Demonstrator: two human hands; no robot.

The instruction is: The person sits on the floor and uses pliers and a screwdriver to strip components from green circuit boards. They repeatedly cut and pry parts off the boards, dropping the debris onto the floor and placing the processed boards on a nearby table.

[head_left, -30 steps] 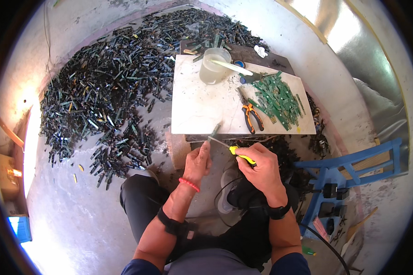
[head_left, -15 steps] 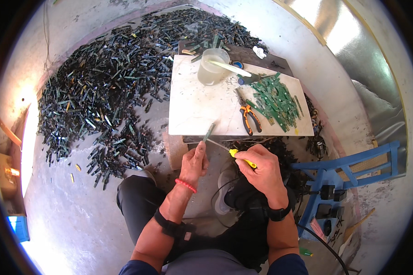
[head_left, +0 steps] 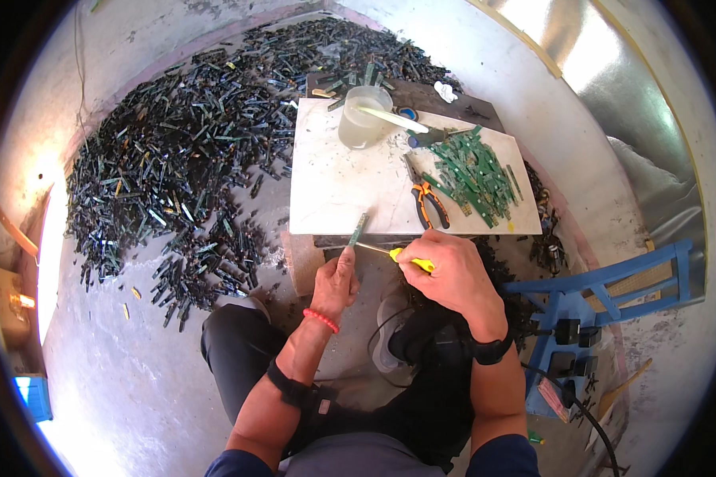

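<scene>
My left hand (head_left: 336, 280) pinches a narrow green circuit board strip (head_left: 359, 229), which points up just in front of the board's near edge. In my right hand (head_left: 456, 277) is a screwdriver (head_left: 412, 261) with a yellow handle, its thin shaft aimed left. The shaft's tip meets the strip close to my left fingertips; the exact contact is too small to make out. Beyond my right hand, a pair of pliers (head_left: 425, 199) with orange and black handles lies on the white board (head_left: 326, 183). Green circuit board strips (head_left: 476, 171) are heaped beside the pliers.
A translucent cup (head_left: 358, 131) of cloudy liquid stands on the white board, a pale-handled tool (head_left: 394, 119) resting across it. Dark strips (head_left: 175, 167) cover the floor at left and behind. A blue chair (head_left: 605, 294) holding black devices is at right, near a black cable (head_left: 597, 425).
My right hand has moved slightly up and turned over further, and the screwdriver's handle has shifted a little left toward the strip. My left hand keeps its grip almost in place.
</scene>
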